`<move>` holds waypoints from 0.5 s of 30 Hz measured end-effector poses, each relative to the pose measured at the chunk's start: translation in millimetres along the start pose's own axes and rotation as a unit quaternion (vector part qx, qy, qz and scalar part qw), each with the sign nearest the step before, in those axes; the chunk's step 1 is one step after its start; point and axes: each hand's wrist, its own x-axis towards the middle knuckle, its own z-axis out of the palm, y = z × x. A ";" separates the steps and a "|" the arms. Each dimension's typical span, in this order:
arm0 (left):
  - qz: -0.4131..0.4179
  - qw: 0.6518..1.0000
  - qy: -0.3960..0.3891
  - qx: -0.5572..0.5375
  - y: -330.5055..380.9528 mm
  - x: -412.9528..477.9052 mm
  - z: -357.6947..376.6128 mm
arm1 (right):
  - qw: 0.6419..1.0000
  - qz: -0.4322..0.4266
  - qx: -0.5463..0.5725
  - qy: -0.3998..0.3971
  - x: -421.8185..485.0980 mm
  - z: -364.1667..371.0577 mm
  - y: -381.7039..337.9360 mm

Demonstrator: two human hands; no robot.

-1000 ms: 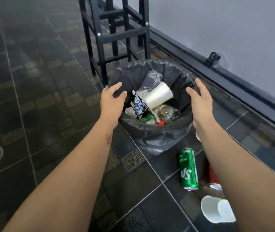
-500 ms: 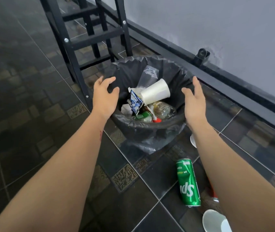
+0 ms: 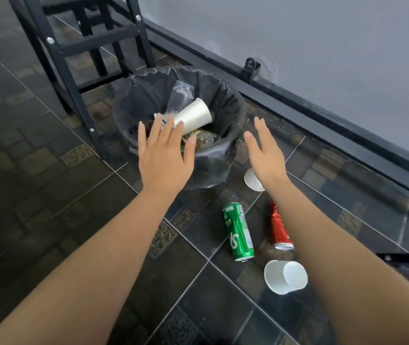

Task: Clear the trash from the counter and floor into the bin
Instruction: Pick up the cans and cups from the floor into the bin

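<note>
A round bin lined with a black bag stands on the dark tiled floor and holds a white paper cup, a clear plastic cup and a bottle. My left hand hovers flat and empty over the bin's near rim, fingers spread. My right hand is open and empty just right of the bin. On the floor below lie a green can, a red can partly behind my right forearm, a white cup on its side, and another white cup by my right wrist.
A black metal stool frame stands just left of and behind the bin. A grey wall with a black skirting runs diagonally on the right, with a small black door stop on it. A black bar pokes in at the right edge.
Both hands have pulled back from the bin's sides toward me and flattened, the left now over the near rim. The view has tilted down, showing more floor trash.
</note>
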 end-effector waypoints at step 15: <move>-0.018 0.945 -0.317 -0.085 124.9 -100.9 78.1 | 0.949 0.188 -0.236 -0.089 -74.8 -28.0 149.6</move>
